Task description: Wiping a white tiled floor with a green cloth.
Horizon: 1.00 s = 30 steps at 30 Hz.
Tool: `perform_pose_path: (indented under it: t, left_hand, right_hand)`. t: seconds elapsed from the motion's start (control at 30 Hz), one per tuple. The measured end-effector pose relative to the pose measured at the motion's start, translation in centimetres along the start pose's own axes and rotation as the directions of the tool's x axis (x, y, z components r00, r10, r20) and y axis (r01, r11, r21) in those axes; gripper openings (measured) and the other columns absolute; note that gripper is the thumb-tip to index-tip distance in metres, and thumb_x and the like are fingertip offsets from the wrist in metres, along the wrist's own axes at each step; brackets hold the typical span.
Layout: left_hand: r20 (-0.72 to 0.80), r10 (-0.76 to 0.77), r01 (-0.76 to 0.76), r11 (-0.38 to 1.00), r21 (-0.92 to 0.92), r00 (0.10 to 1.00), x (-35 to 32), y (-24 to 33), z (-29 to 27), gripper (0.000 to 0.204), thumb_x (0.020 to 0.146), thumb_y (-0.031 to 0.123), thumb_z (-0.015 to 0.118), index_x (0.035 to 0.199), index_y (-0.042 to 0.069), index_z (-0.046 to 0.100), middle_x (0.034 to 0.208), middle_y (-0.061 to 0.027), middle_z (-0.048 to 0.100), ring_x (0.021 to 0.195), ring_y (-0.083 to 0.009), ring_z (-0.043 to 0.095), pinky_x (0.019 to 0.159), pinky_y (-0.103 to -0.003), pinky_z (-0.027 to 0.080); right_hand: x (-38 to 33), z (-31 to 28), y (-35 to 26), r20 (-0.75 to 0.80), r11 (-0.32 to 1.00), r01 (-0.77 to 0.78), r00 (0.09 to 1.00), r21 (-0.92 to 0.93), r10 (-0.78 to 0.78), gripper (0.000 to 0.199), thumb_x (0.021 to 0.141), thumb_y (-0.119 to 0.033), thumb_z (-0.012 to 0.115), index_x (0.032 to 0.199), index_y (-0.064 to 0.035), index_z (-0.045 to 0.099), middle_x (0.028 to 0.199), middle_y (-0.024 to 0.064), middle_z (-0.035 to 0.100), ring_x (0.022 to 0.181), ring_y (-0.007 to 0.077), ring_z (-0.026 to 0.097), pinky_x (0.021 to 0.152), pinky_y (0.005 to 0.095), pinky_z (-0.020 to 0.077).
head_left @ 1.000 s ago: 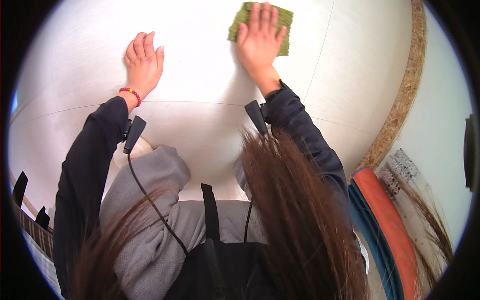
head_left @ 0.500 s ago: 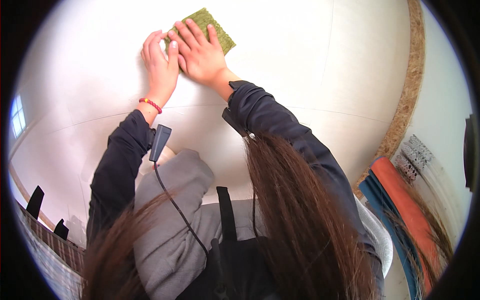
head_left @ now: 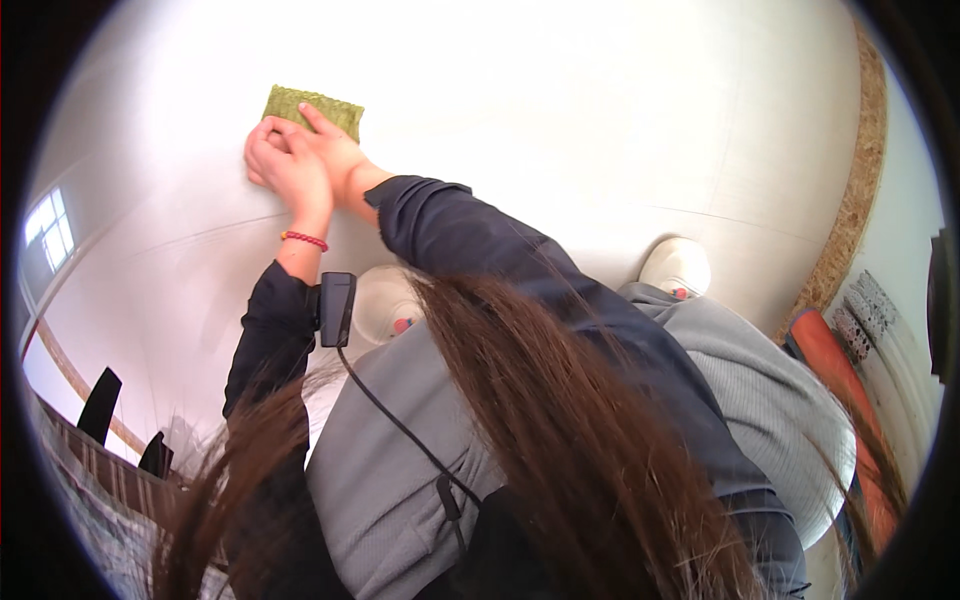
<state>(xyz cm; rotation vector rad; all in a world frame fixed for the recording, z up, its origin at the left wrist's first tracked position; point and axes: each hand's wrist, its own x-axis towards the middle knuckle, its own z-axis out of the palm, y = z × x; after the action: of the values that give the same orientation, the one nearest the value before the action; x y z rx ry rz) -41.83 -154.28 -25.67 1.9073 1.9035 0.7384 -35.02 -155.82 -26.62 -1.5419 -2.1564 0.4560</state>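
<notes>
A green, coarse-textured cloth (head_left: 343, 112) lies flat on the white floor at the upper left. My right hand (head_left: 342, 155) rests on it, one finger stretched out across the cloth, its other fingers mostly hidden behind my left hand. My left hand (head_left: 290, 170), with a red beaded bracelet at the wrist, overlaps my right hand at the cloth's near left edge. Its fingers are curled in, and what they hold, if anything, is hidden. A dark box-shaped device (head_left: 337, 308) with a cable sits at my left cuff.
My shoes (head_left: 676, 266) stand on the same white floor. Long hair hangs across the lower middle of the view. At the right, past a curved chipboard edge (head_left: 853, 190), are an orange roll (head_left: 835, 365) and patterned grey rolls (head_left: 866, 305).
The cloth and both hands have moved left and nearer, and the cloth has turned. My left hand's fingers have curled and now overlap my right hand. Both my shoes have come into clearer view.
</notes>
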Motion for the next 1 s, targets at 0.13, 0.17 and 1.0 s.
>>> perform_pose_path:
  t: [0.13, 0.17, 1.0]
  left_hand:
    - [-0.025, -0.060, 0.061, 0.997, 0.040, 0.998, -2.9, 0.5, -0.8, 0.039, 0.087, 0.025, 0.057, 0.119, 0.003, 0.047, 0.128, -0.0179, 0.041, 0.125, -0.0317, 0.029, 0.105, -0.046, 0.021]
    - [-0.010, -0.208, 0.208, 0.977, 0.049, 0.978, -3.6, 1.9, -1.1, 0.039, 0.086, 0.024, 0.058, 0.116, 0.002, 0.047, 0.124, -0.0172, 0.042, 0.124, -0.0312, 0.030, 0.104, -0.046, 0.022]
    - [0.454, 0.179, -0.029, 0.947, -0.320, 0.873, -11.2, 11.3, 3.0, 0.034, 0.088, 0.006, 0.056, 0.119, 0.002, 0.043, 0.120, -0.0134, 0.036, 0.101, -0.0198, 0.043, 0.085, -0.031, 0.044]
  right_hand:
    - [-2.0, -1.1, 0.3, 0.061, 0.978, 0.199, 0.977, 0.061, -0.203, 0.041, 0.083, -0.026, 0.052, 0.123, -0.0174, 0.052, 0.130, -0.0038, 0.053, 0.125, 0.0174, 0.044, 0.114, 0.0453, 0.0172]
    - [-2.1, -2.4, 0.7, 0.203, 0.963, 0.244, 0.943, 0.113, -0.262, 0.039, 0.084, -0.026, 0.051, 0.122, -0.0170, 0.054, 0.130, -0.0031, 0.054, 0.125, 0.0166, 0.045, 0.115, 0.0440, 0.0154]
    - [-30.5, -19.2, 19.8, -0.680, -0.012, -1.000, 0.005, -0.021, 0.733, 0.056, 0.097, -0.037, 0.032, 0.145, -0.0090, 0.029, 0.151, 0.0188, 0.024, 0.140, 0.0349, 0.020, 0.108, 0.0561, 0.0219]
